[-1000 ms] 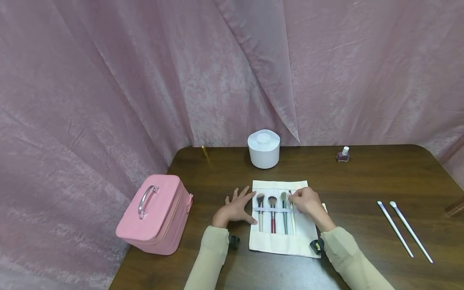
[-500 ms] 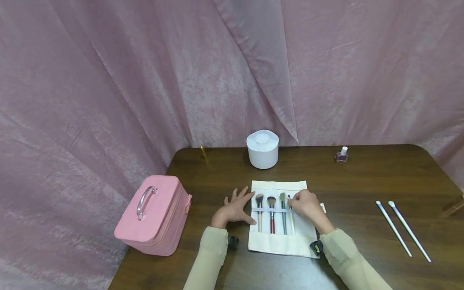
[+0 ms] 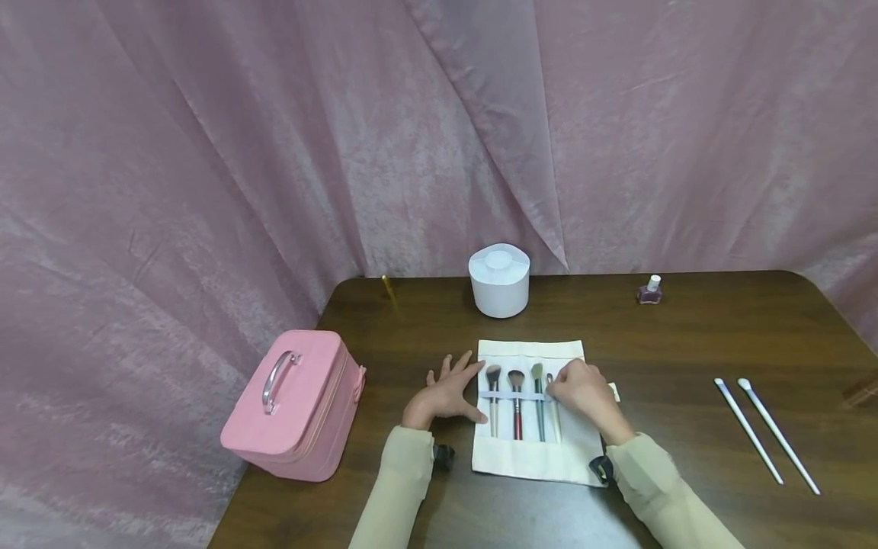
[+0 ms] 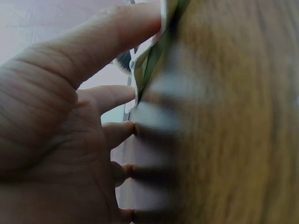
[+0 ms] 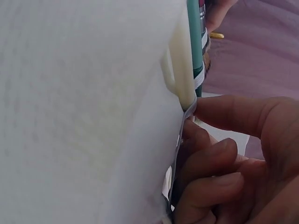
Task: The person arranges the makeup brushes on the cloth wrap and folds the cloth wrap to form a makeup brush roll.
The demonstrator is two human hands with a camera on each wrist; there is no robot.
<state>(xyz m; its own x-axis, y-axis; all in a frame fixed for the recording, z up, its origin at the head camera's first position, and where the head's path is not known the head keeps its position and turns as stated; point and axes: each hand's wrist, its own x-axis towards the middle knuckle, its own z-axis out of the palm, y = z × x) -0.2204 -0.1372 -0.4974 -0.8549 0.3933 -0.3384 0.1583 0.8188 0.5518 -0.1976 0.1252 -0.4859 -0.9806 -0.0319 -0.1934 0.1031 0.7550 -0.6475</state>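
Observation:
A white cloth brush roll point(image 3: 535, 461) lies unfolded, with several makeup brushes under its elastic band point(image 3: 504, 395). My left hand point(image 3: 446, 393) has its fingers spread, thumb and index tip at the roll's left edge. In the left wrist view the other fingertips of the left hand point(image 4: 70, 121) touch the wooden table. My right hand point(image 3: 583, 390) pinches the elastic band beside the rightmost brush, a thin one with a cream handle point(image 5: 182, 70). Left of it lies a green-handled brush point(image 3: 538, 408), then a red-handled brush point(image 3: 517, 419) and a pale-handled brush point(image 3: 493, 408).
A pink case point(image 3: 288, 404) with a metal handle stands at the left. Behind the roll are a white lidded container point(image 3: 499, 282) and a nail polish bottle point(image 3: 649, 291). Two white-handled brushes point(image 3: 748, 431) point(image 3: 782, 438) lie at the right. A gold stick point(image 3: 388, 287) stands near the back edge.
The thin cream-handled brush has slid slightly toward the person, its tip now lower. My right fingers have shifted from near its tip down to the elastic band. The left hand stays still.

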